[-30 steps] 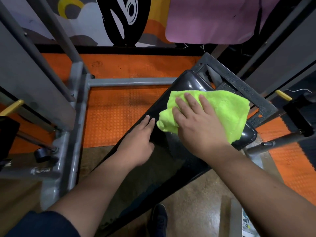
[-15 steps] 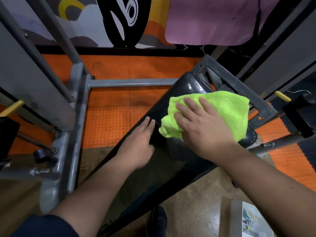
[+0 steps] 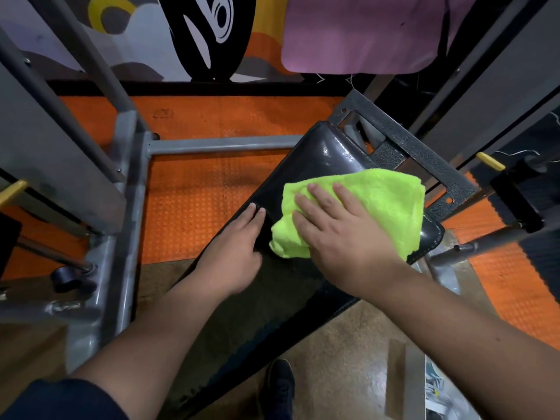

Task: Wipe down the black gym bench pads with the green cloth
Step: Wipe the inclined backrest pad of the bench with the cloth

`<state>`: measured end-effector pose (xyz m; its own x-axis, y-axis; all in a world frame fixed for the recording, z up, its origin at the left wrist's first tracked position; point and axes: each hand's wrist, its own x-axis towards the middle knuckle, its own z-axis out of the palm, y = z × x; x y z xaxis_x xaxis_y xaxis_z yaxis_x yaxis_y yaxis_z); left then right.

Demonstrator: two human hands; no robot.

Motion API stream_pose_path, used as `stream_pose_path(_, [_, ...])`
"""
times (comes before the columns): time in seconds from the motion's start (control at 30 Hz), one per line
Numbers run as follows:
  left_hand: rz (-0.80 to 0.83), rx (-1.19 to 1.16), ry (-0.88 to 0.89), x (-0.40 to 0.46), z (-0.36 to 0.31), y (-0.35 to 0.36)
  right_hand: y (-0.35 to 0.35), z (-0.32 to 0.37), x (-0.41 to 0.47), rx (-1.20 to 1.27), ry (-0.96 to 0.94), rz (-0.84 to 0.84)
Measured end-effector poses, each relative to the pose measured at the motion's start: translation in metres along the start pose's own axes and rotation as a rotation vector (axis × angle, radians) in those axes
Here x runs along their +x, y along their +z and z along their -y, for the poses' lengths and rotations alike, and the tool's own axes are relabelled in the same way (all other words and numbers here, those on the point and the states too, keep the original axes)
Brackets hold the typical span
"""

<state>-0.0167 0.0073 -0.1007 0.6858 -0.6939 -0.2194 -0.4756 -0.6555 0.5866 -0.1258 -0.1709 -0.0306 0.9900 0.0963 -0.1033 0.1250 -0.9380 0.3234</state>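
Both hands are lying flat: the left hand point(image 3: 231, 253) is resting on the black bench pad point(image 3: 318, 156), the right hand point(image 3: 339, 234) is pressing the green cloth point(image 3: 385, 204) onto it, fingers straight. Its palm is hiding the cloth's near part. Glossy pad is showing beyond; the cloth is reaching the pad's right edge beside the metal bracket point(image 3: 424, 156).
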Motion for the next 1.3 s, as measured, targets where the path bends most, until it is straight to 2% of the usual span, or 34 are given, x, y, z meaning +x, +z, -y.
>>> stream_pose_path(0.07, [-0.006, 0.001, -0.003, -0.002, -0.001, 0.003, -0.001, -0.008, -0.006, 0.000, 0.000, -0.058])
stream_pose_path(0.17, [-0.015, -0.001, -0.023, 0.001, -0.001, 0.001, -0.007, 0.003, 0.004, 0.013, 0.088, -0.029])
stream_pose_path(0.27, [-0.002, 0.007, -0.009, 0.001, 0.000, -0.001, 0.005, 0.012, -0.007, -0.007, 0.016, -0.018])
stream_pose_path(0.33, [0.002, -0.003, 0.003, -0.002, -0.001, 0.002, 0.009, 0.005, -0.017, 0.025, -0.004, -0.102])
stream_pose_path(0.5, [-0.024, 0.008, -0.007, 0.001, 0.001, 0.003, 0.009, 0.021, -0.006, 0.013, 0.098, -0.088])
stream_pose_path(0.63, [-0.008, -0.010, 0.002, -0.002, 0.000, 0.005, 0.024, 0.011, -0.027, 0.021, 0.020, -0.231])
stream_pose_path(0.77, [-0.010, -0.010, -0.013, 0.001, 0.001, 0.003, 0.017, 0.018, -0.016, 0.030, 0.155, -0.222])
stream_pose_path(0.93, [0.006, -0.020, -0.019, -0.004, -0.002, 0.004, 0.034, 0.010, -0.047, 0.011, 0.022, -0.273])
stream_pose_path(1.07, [-0.017, 0.001, -0.009, 0.000, -0.002, 0.002, 0.027, 0.015, -0.034, 0.030, 0.221, -0.343])
stream_pose_path(1.1, [-0.018, 0.008, -0.006, 0.001, -0.002, 0.002, 0.030, 0.023, -0.033, 0.034, 0.232, -0.327])
stream_pose_path(1.23, [0.003, 0.009, -0.023, -0.003, -0.004, 0.004, 0.048, 0.017, -0.062, -0.019, 0.081, -0.317])
stream_pose_path(1.3, [-0.006, 0.006, -0.028, -0.003, -0.003, 0.004, 0.044, 0.013, -0.061, -0.018, 0.165, -0.349])
